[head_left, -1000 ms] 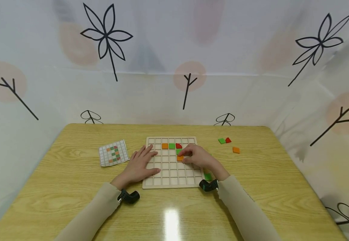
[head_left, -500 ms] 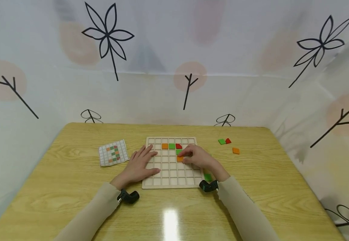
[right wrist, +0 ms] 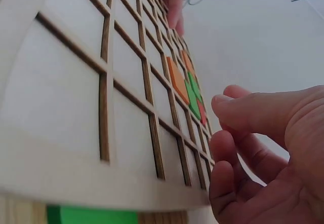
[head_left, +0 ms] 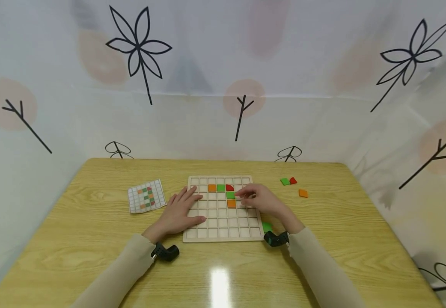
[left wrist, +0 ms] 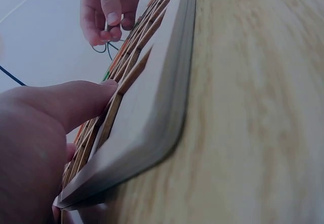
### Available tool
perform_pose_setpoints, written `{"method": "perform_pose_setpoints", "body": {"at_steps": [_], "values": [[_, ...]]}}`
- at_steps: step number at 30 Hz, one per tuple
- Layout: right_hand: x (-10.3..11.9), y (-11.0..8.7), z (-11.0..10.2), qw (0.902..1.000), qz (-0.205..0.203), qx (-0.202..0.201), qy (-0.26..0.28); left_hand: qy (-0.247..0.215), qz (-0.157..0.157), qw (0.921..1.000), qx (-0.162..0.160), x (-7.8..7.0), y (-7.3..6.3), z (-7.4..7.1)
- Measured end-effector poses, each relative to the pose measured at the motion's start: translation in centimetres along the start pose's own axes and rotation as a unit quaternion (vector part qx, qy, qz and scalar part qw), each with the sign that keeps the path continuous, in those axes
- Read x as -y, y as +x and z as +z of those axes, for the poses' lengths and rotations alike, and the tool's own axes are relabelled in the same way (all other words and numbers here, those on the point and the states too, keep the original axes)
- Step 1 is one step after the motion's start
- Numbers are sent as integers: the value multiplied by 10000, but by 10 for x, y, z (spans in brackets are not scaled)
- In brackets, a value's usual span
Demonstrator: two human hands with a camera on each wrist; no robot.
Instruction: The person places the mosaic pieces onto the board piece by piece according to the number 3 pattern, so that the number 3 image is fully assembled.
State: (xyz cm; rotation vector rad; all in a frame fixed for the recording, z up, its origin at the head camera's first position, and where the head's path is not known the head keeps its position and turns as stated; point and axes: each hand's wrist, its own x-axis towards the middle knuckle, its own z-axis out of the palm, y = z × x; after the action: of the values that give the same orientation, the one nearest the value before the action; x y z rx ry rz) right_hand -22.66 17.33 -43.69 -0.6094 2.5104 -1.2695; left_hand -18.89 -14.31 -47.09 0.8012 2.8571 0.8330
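Note:
A wooden grid board [head_left: 223,240] lies in front of me on the table. Set in its upper cells are an orange tile [head_left: 212,188], a green tile [head_left: 221,188] and a red rounded tile [head_left: 229,188] in a row. Below the red one come a second green tile [head_left: 230,195] and a second orange tile [head_left: 231,204]. My left hand [head_left: 177,214] rests with spread fingers on the board's left edge, its thumb [left wrist: 86,100] over the rim cells. My right hand [head_left: 263,201] hovers just right of the tile column, fingers loosely bent and holding nothing in the right wrist view.
A paper card [head_left: 147,196] printed with a coloured grid lies left of the board. Loose on the right are a green piece [head_left: 285,182], a red piece [head_left: 293,180] and an orange tile [head_left: 303,193]. Another green piece [head_left: 267,227] sits against the board's right side.
My right hand has let go of the lower orange tile and drawn back a little to the right, uncovering the tile in its cell. My left hand stays in place.

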Motion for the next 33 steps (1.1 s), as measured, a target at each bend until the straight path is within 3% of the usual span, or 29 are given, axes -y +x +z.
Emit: {"method": "perform_pose_setpoints", "body": {"at_steps": [17, 24, 33], "values": [[-25, -54, -24, 9995, -136, -156, -256, 60, -37, 10000, 5, -3, -1, -1], [-38, -72, -28, 9993, -241, 129, -249, 82, -16, 10000, -14, -4, -1, -2], [-50, -72, -35, 9966, -175, 774, 229, 71, -31, 10000, -17, -4, -1, -2]]}}
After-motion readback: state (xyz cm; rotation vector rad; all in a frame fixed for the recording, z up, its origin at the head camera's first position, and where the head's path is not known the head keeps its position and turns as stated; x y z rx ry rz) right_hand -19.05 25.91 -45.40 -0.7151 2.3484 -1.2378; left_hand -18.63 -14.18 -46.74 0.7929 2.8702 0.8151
